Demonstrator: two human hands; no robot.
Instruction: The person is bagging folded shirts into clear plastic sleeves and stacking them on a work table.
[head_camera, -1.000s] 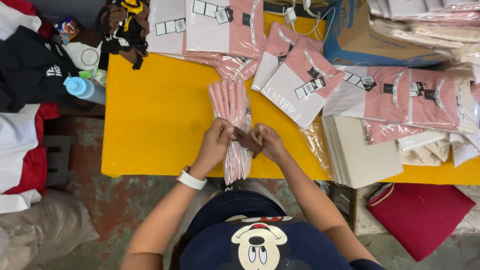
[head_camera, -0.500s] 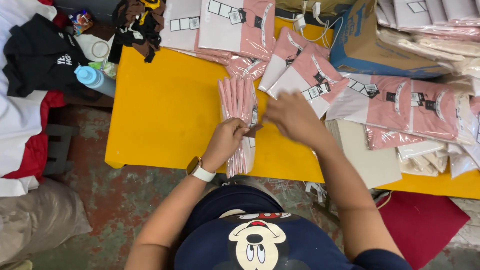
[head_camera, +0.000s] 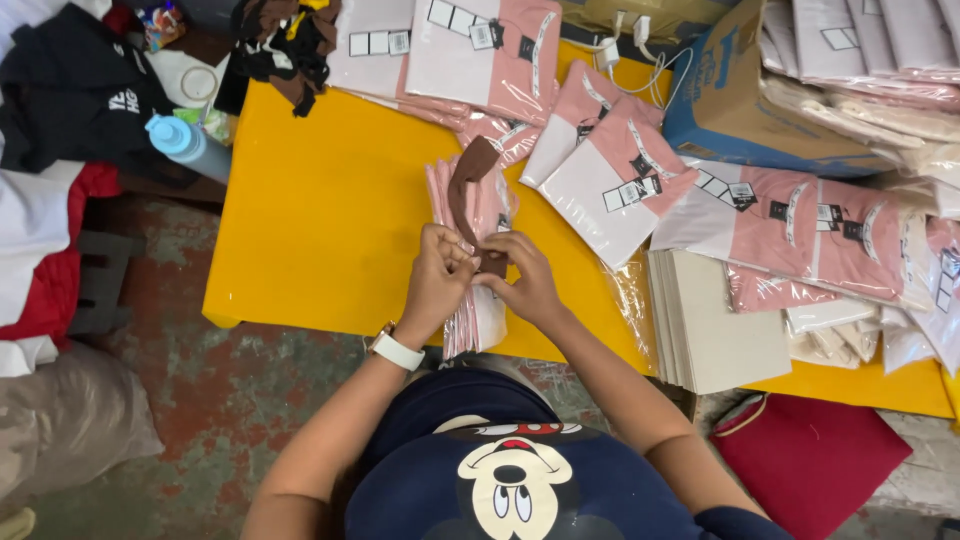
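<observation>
The right hand (head_camera: 525, 280) has come back from the packets, bringing a brown strip (head_camera: 468, 190) onto the pink bundle (head_camera: 478, 215).

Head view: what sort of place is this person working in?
Probably a small garment packing workshop. Folded pink and white shirts in clear bags cover the yellow table, a stack of card sheets lies beside them, and both hands, left hand and right hand, handle a brown strip over a bundle.

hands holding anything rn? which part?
Both. The left hand and right hand pinch the near end of a brown strap that lies along a pink bundle on the yellow table.
</observation>
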